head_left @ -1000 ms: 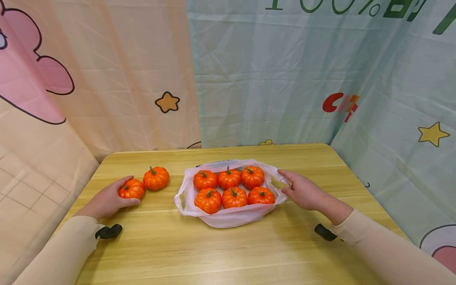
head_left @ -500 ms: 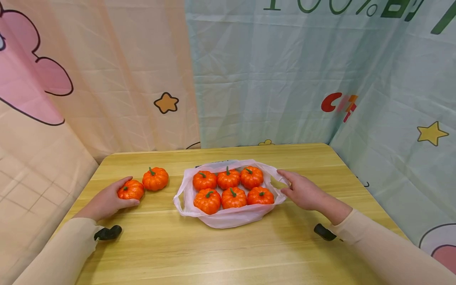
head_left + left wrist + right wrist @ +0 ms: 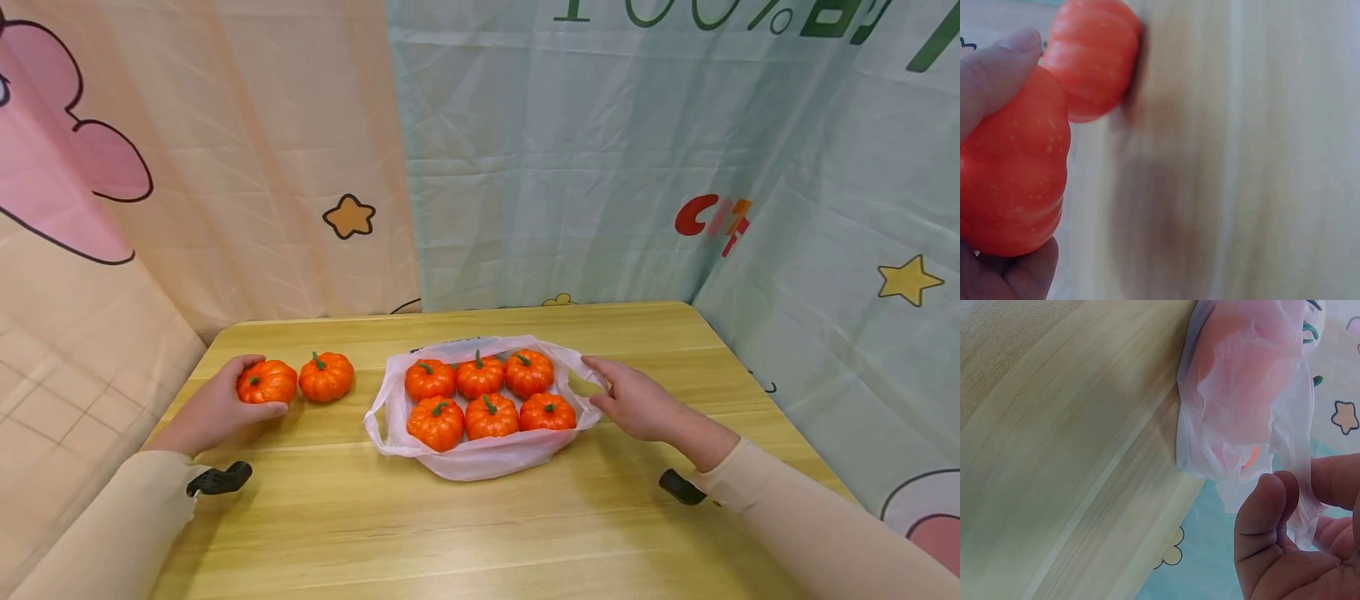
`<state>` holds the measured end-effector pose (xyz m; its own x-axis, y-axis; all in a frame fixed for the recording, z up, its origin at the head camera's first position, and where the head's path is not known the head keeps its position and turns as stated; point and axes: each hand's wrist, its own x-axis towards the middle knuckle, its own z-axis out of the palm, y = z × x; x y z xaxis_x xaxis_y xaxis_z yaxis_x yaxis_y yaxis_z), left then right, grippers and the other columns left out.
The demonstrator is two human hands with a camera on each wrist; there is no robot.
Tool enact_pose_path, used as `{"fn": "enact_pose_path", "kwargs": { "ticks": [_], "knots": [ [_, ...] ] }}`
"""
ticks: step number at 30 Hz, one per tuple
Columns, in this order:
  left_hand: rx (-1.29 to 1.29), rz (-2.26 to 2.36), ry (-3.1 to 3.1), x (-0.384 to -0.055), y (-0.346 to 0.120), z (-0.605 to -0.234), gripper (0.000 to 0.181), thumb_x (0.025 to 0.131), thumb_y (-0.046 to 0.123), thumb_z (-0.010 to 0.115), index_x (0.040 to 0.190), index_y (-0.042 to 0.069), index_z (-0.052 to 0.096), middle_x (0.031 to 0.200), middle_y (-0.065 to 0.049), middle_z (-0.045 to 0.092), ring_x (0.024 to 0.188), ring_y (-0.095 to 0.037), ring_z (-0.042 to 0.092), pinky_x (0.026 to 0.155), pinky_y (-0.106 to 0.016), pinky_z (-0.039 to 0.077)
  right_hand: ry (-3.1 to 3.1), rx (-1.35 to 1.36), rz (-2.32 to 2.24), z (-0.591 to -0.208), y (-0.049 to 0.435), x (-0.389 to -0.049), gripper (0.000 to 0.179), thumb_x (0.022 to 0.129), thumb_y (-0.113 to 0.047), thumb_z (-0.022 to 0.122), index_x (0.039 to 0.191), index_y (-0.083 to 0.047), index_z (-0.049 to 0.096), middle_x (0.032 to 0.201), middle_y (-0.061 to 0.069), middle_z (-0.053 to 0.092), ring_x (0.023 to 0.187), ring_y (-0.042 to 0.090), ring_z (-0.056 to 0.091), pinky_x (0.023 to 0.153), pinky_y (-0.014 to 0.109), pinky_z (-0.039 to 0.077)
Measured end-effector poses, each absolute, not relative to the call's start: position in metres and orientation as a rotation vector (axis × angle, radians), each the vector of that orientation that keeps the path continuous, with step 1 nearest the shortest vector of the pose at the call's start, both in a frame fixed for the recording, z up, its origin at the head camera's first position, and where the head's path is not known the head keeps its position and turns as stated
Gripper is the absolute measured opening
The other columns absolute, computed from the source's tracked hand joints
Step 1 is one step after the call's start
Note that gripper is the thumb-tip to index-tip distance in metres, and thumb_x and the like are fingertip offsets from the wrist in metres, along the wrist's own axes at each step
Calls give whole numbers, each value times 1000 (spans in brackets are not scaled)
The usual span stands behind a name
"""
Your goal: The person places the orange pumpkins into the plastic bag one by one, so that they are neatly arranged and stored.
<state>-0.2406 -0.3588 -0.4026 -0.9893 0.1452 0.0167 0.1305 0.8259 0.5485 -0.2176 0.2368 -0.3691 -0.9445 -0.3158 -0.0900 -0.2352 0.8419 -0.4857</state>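
Note:
My left hand (image 3: 217,410) grips a small orange pumpkin (image 3: 267,382) between thumb and fingers. In the left wrist view this pumpkin (image 3: 1013,169) is raised off the wood, its shadow falling on the table. Just right of it a second pumpkin (image 3: 327,377) with a green stem stands on the table. At mid-table lies a white plastic bag (image 3: 487,461), its mouth spread wide, with two rows of pumpkins inside. My right hand (image 3: 637,400) pinches the bag's right handle; the right wrist view shows the handle (image 3: 1300,434) between thumb and fingers.
The wooden table (image 3: 480,542) has its back edge along a printed curtain (image 3: 525,167), which also hangs at both sides. A black strap end (image 3: 220,478) sticks out at the left wrist, and another black strap end (image 3: 681,487) at the right.
My left hand has lifted its pumpkin and drawn it slightly up and to the left, away from the bag. The right hand and the bag stay in place.

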Motion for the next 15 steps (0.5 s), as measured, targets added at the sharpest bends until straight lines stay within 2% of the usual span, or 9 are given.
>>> {"fn": "enact_pose_path", "kwargs": {
  "ticks": [5,15],
  "knots": [
    [262,930,2982,-240,-344,-387,93,91,44,82,158,0,35,143,-30,53,118,-46,59,99,-58,50,2854,-419,-714,-370,237,-219,65,104,-15,64,161,1,36,157,28,49,87,21,58,78,34,55],
    [377,994,2960,-239,-302,-361,97,89,42,85,163,4,35,153,-29,47,130,-48,52,107,-68,47,2851,-425,-720,-367,236,-217,65,104,-15,64,161,1,36,156,28,49,82,20,57,74,33,53]
  ]
}}
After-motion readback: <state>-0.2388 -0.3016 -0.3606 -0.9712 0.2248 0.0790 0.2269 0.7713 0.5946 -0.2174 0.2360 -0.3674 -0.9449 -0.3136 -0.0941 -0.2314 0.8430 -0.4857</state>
